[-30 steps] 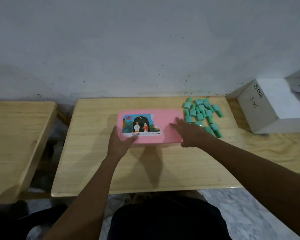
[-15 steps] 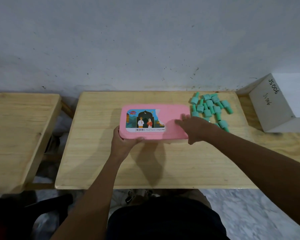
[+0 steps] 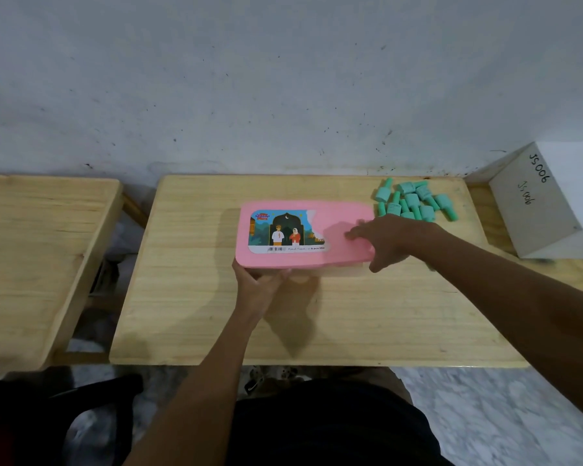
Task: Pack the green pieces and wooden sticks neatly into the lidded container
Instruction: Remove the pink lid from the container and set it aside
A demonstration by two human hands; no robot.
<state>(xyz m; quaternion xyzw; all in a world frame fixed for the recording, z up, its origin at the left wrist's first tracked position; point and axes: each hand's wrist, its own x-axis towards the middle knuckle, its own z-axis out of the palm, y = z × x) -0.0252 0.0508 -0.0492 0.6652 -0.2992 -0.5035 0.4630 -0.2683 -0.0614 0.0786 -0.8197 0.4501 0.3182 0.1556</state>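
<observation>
On a grained wooden table (image 3: 350,324), the left hand (image 3: 260,284) grips the near edge of the smooth, round-cornered pink container (image 3: 337,216), the right hand (image 3: 394,240) pressing flat-fingered on top, beside stubby green pieces (image 3: 414,203).

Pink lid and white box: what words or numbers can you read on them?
"Sedaap", on the sticker of the pink lid.
"5 pcs Mie", beside the barcode; the words before it are too blurred.
"JS006", handwritten twice on the white box.
</observation>
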